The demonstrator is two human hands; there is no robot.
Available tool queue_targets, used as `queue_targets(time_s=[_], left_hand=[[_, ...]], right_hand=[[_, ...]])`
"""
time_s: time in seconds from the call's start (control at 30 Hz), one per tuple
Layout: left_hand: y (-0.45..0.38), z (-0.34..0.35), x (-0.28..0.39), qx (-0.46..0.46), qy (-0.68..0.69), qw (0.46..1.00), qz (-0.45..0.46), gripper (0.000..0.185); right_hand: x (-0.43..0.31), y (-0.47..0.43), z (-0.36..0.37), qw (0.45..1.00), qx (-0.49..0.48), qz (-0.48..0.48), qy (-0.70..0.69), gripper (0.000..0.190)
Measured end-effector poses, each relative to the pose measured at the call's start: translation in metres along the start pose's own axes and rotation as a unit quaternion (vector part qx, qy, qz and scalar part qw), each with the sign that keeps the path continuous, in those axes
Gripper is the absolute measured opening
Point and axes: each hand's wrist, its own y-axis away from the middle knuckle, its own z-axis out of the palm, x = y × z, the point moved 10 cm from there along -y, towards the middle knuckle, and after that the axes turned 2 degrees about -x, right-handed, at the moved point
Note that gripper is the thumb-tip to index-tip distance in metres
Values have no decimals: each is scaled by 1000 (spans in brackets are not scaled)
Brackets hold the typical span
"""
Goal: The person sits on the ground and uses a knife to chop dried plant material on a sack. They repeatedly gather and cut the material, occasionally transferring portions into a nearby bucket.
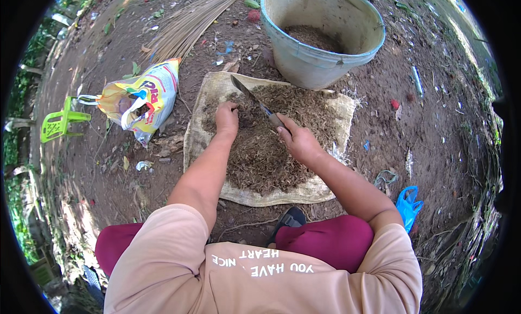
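Note:
A large knife [249,92] has its handle in my right hand [300,141], and its blade points away to the upper left. Beneath it, loose brown shredded plant matter [268,163] is spread over a woven sack [248,198] on the ground. My left hand [227,118] rests low at the left side of the heap, fingers curled inward. What those fingers may hold is hidden. Just beyond the sack stands a worn pail [301,68] with a blue-green rim and some brown material [315,38] inside.
To the left sit a printed plastic bag [160,96] with its top partly open and a green plastic chair [61,121]. A stick broom [191,23] lies beyond the bag. On the right are a blue plastic bag [408,208] and a tangled cord [386,177] on bare soil.

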Motion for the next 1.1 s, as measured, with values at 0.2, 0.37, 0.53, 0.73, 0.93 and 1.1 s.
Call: queue_targets(time_s=[0.2, 0.37, 0.53, 0.73, 0.93, 1.1], left_hand=[[5, -8, 8, 14, 22, 1000, -15, 7], [4, -10, 20, -6, -33, 999, 6, 5], [1, -11, 21, -31, -58, 998, -17, 8], [-1, -9, 23, -3, -7, 1000, 8, 9], [-2, 5, -16, -31, 93, 991, -94, 10], [-10, 3, -2, -46, -25, 997, -56, 10]], right_hand=[[12, 7, 26, 985, -122, 87, 87, 46], [-4, 1, 6, 999, -24, -5, 39, 46], [9, 5, 31, 985, -112, 28, 128, 46], [17, 4, 30, 983, -96, 11, 155, 47], [15, 10, 29, 986, -112, 24, 124, 47], [7, 2, 16, 984, -123, 38, 123, 47]])
